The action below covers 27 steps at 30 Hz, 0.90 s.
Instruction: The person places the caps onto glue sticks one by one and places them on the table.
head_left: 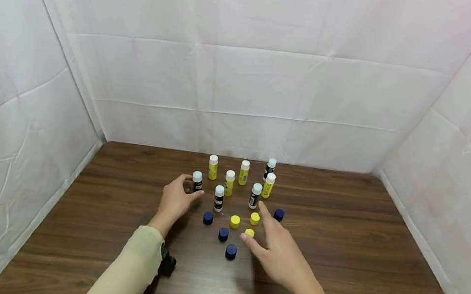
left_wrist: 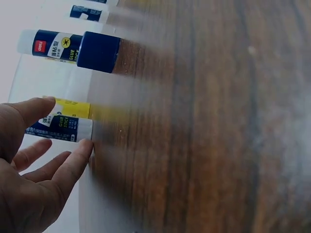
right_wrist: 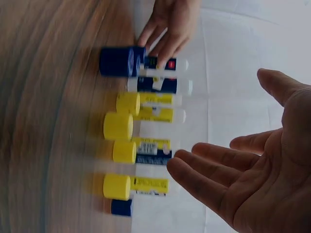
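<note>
Several glue sticks with white tops stand upright on the table, some navy, some yellow. My left hand (head_left: 177, 197) is at the leftmost navy glue stick (head_left: 197, 182). In the left wrist view its thumb and fingers spread around that stick, one fingertip by the white end; whether they press on it is unclear. My right hand (head_left: 279, 252) hovers palm inward, fingers extended, holding nothing. Near its fingertips are a navy glue stick (head_left: 254, 197) and a yellow cap (head_left: 249, 233), partly hidden by the hand. Another yellow cap (head_left: 255, 218) lies just beyond.
Yellow glue sticks (head_left: 229, 184) stand behind, with another navy glue stick (head_left: 218, 199) between the hands. Loose navy caps (head_left: 223, 234) and a yellow cap (head_left: 235, 222) lie in front. White cloth walls (head_left: 244, 83) enclose the wooden table (head_left: 364, 253) at the back and sides.
</note>
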Each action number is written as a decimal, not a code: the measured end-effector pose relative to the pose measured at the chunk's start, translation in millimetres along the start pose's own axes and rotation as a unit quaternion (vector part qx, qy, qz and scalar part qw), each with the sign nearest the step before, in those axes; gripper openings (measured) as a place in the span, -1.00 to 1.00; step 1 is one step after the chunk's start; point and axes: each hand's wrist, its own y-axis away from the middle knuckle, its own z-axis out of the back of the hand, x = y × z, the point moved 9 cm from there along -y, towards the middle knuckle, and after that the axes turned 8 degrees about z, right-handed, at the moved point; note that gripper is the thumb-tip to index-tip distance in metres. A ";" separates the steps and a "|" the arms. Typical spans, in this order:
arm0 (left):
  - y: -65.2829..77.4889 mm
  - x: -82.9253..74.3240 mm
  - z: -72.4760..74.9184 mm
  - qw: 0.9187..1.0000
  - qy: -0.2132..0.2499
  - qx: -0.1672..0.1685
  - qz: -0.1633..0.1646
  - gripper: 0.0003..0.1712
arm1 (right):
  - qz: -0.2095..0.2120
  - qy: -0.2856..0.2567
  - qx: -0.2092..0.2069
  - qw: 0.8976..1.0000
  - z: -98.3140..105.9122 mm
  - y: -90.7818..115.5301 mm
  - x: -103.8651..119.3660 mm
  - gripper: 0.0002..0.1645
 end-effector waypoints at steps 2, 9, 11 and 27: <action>-1.3 -0.6 -0.9 1.000 0.000 -0.001 -0.003 -0.38 | 0.003 -0.010 0.009 1.000 -5.8 -0.4 3.5 0.11; -8.5 3.1 -4.4 0.999 0.049 0.002 0.001 -0.43 | 0.026 -0.003 0.027 0.999 -20.4 -3.7 15.4 0.03; -10.3 5.1 -5.1 0.996 0.085 0.009 0.008 -0.44 | 0.032 -0.009 0.031 0.999 -23.4 -5.0 17.9 0.02; -13.0 13.8 -1.3 0.990 0.134 0.017 0.040 -0.48 | 0.071 0.049 0.093 0.992 -57.7 -15.1 33.1 -0.44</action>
